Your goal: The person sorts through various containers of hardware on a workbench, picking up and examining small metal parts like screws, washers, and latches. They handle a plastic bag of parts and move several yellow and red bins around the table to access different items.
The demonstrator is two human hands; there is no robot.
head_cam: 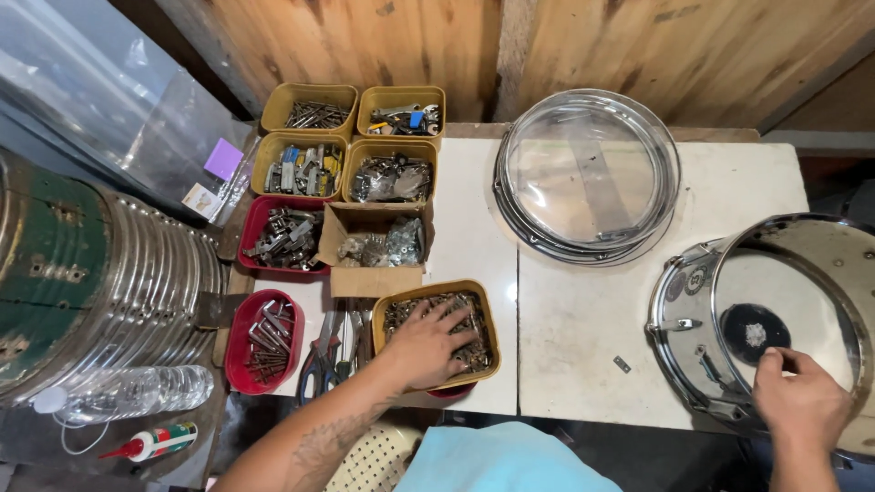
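A yellow tray of small screws is set at the near edge of the white table. The left hand is spread wide in it; the loose, hard, light pieces are likely best pinched. Right of the tray, the chrome drum rim is gripped by the right hand.

Left hand spread in yellow screw tray, right hand on chrome drum rim

White worktable against wooden plank wall
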